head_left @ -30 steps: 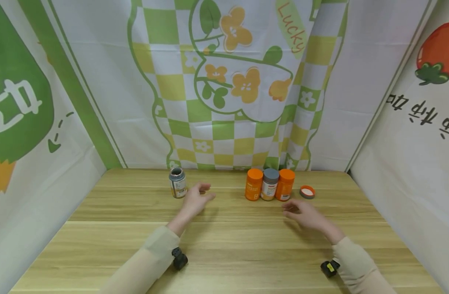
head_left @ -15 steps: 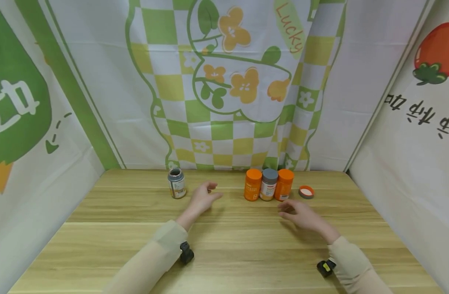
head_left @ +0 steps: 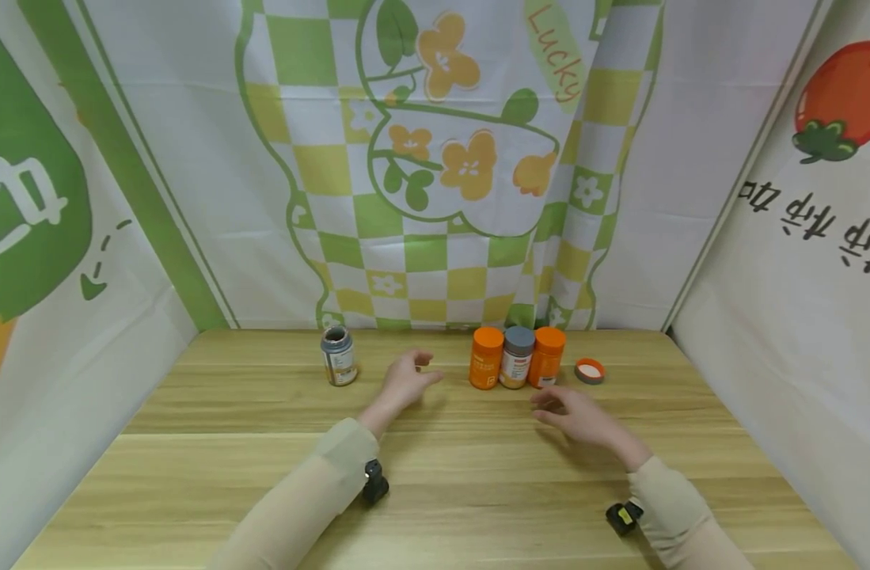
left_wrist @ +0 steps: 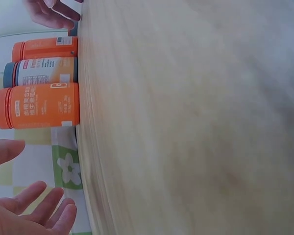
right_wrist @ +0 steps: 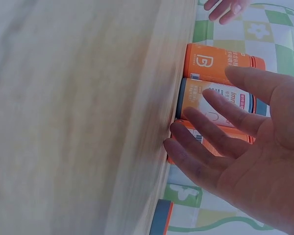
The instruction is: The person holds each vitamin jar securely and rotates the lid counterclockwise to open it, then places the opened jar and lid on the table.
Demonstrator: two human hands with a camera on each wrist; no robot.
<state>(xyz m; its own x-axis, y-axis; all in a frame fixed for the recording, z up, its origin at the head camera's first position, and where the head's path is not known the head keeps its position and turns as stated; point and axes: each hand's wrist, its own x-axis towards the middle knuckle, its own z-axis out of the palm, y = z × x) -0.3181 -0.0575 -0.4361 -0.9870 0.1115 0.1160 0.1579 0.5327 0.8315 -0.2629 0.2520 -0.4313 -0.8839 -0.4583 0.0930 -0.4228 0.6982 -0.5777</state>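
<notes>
My left hand (head_left: 404, 380) hovers between the lidless bottle and the row of closed ones, thumb and fingers apart and nothing in them. Three closed bottles stand side by side: an orange bottle (head_left: 486, 360), a white bottle with a grey cap (head_left: 516, 360) and another orange bottle (head_left: 547, 360). In front of the right-hand orange bottle is my right hand (head_left: 577, 413), fingers loosely bent and holding nothing. The right wrist view shows its spread fingers (right_wrist: 206, 142) overlapping the row. To the left stands the uncapped bottle (head_left: 340, 360), its dark mouth facing up.
An orange-and-grey lid (head_left: 590, 371) lies inside up on the wooden table (head_left: 463, 491), right of the row. A checkered curtain (head_left: 427, 253) hangs behind the table's back edge. Printed cloth walls stand at both sides.
My left hand has moved right, away from the uncapped bottle and toward the row. My right hand has shifted slightly left. The bottles and lid stay in place on the table.
</notes>
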